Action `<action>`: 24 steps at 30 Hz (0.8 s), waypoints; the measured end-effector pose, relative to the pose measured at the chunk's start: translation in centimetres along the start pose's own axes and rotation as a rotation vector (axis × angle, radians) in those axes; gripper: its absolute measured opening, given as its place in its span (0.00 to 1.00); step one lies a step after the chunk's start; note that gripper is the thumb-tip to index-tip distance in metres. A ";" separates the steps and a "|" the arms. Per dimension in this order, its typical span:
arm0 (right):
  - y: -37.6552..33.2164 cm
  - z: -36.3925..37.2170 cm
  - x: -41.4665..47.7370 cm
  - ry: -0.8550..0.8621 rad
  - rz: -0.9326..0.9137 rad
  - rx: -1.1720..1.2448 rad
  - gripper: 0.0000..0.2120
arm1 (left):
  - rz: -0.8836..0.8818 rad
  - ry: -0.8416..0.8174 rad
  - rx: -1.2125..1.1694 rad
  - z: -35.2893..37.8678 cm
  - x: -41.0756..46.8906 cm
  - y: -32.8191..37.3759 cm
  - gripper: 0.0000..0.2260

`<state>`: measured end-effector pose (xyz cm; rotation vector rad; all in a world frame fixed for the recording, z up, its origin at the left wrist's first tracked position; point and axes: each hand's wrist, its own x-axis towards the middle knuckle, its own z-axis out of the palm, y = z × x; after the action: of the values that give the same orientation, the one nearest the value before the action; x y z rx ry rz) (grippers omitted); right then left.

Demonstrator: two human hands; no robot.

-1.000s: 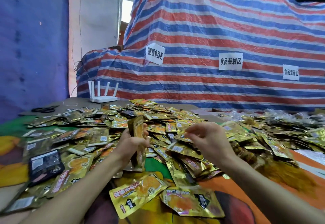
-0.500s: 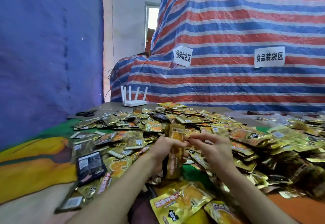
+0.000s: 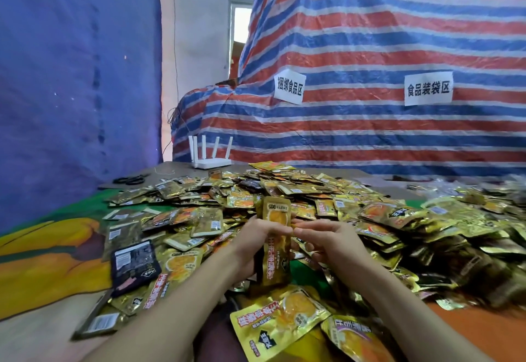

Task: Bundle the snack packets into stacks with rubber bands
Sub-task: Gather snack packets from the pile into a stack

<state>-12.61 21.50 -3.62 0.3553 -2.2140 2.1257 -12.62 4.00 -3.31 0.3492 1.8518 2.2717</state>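
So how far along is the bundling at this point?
Done: no banded stack is visible anywhere. In hand: the left hand grips a thin upright stack of gold foil snack packets, and the right hand touches its edge; no rubber band shows. Left: the big loose heap of gold foil packets spread all around, so nearly the whole job looks undone.

Slim gold packet stack (image 3: 275, 243) stands upright — orange print facing the camera — before a wide, loose heap (image 3: 327, 201) of matching packets.
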 end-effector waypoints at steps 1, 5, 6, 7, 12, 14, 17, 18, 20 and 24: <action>0.1 0.1 0.0 0.007 0.005 0.008 0.04 | 0.001 -0.007 -0.006 0.0 0.0 0.0 0.11; 0.0 0.1 0.1 0.062 -0.008 0.044 0.04 | -0.014 0.036 0.003 -0.1 0.2 -0.1 0.12; 0.0 0.0 0.1 0.074 -0.023 0.040 0.04 | -0.022 0.033 0.009 -0.1 0.2 -0.1 0.12; 0.0 -0.1 0.1 0.075 -0.038 0.032 0.04 | -0.032 0.016 0.013 -0.1 0.2 -0.1 0.12; 0.0 -0.3 0.4 0.050 -0.040 0.058 0.02 | -0.071 -0.197 -0.108 -0.6 -0.2 0.2 0.19; 0.0 -0.5 0.5 0.009 -0.038 0.036 0.02 | -0.046 -0.258 -0.222 -0.7 -0.1 0.2 0.22; -0.3 -0.4 0.3 -0.104 -0.064 0.019 0.05 | -0.002 -0.272 -0.324 -0.8 0.0 0.2 0.22; -0.5 -0.2 0.2 -0.145 -0.077 0.043 0.06 | 0.005 -0.271 -0.345 -0.8 -0.1 0.2 0.21; -0.8 0.1 0.0 -0.218 -0.086 0.110 0.07 | 0.005 -0.283 -0.370 -0.8 -0.1 0.3 0.21; -1.0 -0.1 -0.2 -0.244 -0.094 0.228 0.07 | -0.041 -0.331 -0.333 -0.8 -0.2 0.3 0.20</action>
<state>-12.26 21.60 -2.62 0.7519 -2.0190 2.4014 -12.68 3.14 -3.19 0.5827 1.2877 2.2753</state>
